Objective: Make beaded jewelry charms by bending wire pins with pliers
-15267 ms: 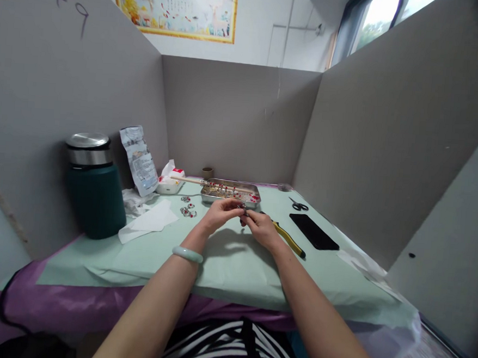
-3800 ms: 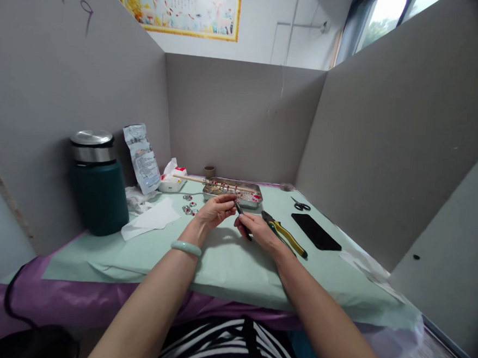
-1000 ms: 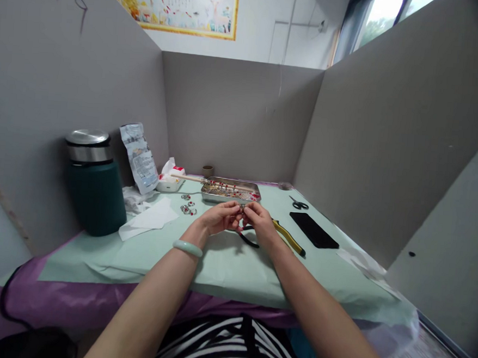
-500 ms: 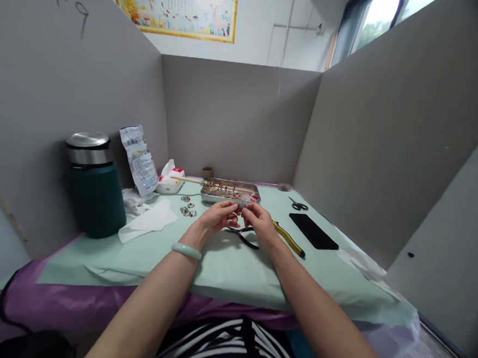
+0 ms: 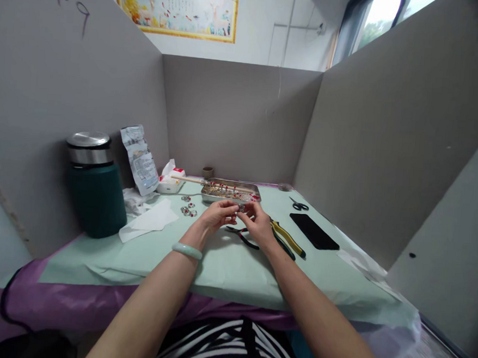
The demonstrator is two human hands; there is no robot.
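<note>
Over the table in front of the tray, my left hand (image 5: 219,214) and my right hand (image 5: 259,224) meet at their fingertips. Between them is a small silvery jewellery piece (image 5: 241,207), pinched from both sides; its details are too small to make out. Below my hands lie dark-handled pliers (image 5: 247,242), partly covered by my right hand. Yellow-and-dark-handled pliers (image 5: 287,240) lie beside my right wrist, their heads hidden. Left of my left hand rest several silvery jewellery pieces with red beads (image 5: 187,211).
Behind my hands stands a metal tray (image 5: 209,199) with red-beaded pieces and a wooden stick (image 5: 187,180). Scissors (image 5: 300,206) and a black phone (image 5: 314,231) lie right. White paper (image 5: 151,223), a tissue pack (image 5: 170,182) and a green flask (image 5: 95,199) are left. Grey partitions enclose the table.
My right hand has shifted slightly and turned, its fingers spreading more around the small piece. More of the yellow-and-dark-handled pliers shows now. My left hand has barely moved.
</note>
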